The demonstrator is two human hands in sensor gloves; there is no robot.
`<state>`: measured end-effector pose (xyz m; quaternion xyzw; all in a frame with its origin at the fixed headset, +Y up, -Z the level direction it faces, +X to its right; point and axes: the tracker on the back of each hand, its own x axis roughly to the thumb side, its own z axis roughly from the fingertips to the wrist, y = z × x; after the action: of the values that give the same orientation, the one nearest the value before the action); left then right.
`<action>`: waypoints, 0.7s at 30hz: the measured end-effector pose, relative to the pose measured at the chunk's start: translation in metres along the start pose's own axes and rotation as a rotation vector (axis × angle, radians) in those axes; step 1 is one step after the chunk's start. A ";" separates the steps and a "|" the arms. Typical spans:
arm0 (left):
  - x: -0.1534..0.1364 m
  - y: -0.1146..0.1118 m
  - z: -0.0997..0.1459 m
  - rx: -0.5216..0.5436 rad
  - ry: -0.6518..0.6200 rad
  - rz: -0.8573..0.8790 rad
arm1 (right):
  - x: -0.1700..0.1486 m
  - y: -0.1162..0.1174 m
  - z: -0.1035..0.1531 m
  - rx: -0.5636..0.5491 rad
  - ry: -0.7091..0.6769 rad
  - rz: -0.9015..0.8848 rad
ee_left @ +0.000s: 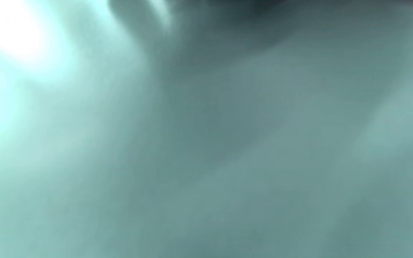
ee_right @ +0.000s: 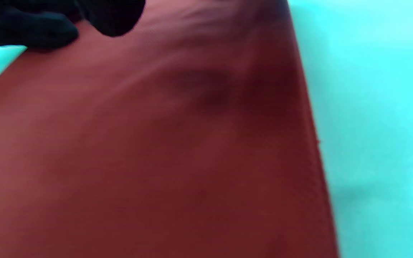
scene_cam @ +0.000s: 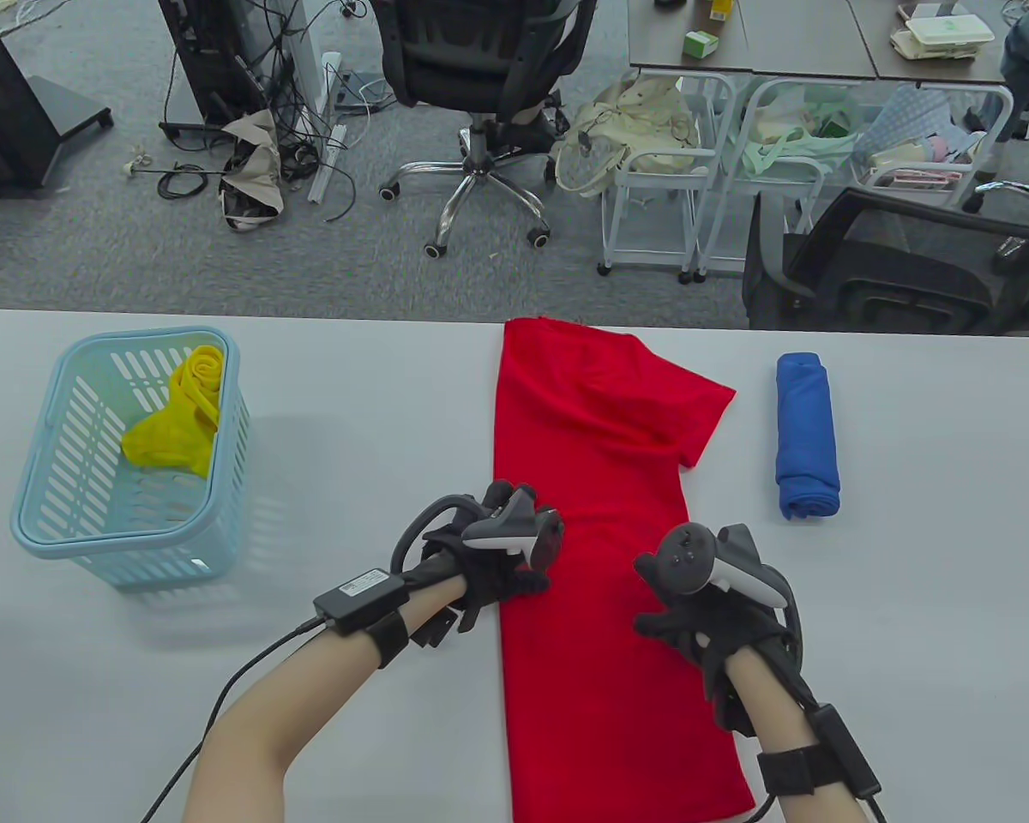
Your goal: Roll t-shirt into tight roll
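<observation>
- Two gloved hands are laid on a red t-shirt [scene_cam: 600, 531] that is spread as a long narrow strip on the table [scene_cam: 352, 411]; no roll has been started, it is judged.
- The left hand [scene_cam: 502, 557] is rested on the shirt's left edge, and the right hand [scene_cam: 703, 600] on its right edge; whether cloth is pinched by either cannot be told, since the fingers are hidden under the trackers.
- The shirt is stretched away beyond both hands to the far table edge, with one sleeve stuck out beyond the right hand; its near end is run back between the forearms.
- In the right wrist view, dark fingertips [ee_right: 48, 32] are seen on flat red cloth [ee_right: 174, 143]; the left wrist view is too blurred to be read.
- For a tight roll, the loose sleeve is best folded in first, so that an even strip is made.
- Wrinkles should be pressed out, and the first turn made small and firm, with equal pull kept on both edges.
- A blue roll [scene_cam: 806, 437] is seen beyond the right hand, well apart from the shirt.
</observation>
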<state>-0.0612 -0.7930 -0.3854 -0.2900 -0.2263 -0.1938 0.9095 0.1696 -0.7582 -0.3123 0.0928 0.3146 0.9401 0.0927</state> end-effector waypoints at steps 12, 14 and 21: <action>-0.021 -0.065 0.072 -0.001 -0.004 0.073 | 0.073 0.027 0.028 0.026 -0.128 0.286; -0.021 -0.071 0.076 0.009 -0.010 0.108 | 0.072 0.010 0.024 0.011 -0.138 0.209; -0.025 -0.080 0.074 0.072 -0.023 0.211 | 0.076 -0.077 -0.009 -0.192 -0.002 0.190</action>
<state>-0.1421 -0.8027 -0.3096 -0.2815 -0.2116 -0.0853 0.9321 0.1029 -0.6852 -0.3568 0.1137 0.2130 0.9703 0.0118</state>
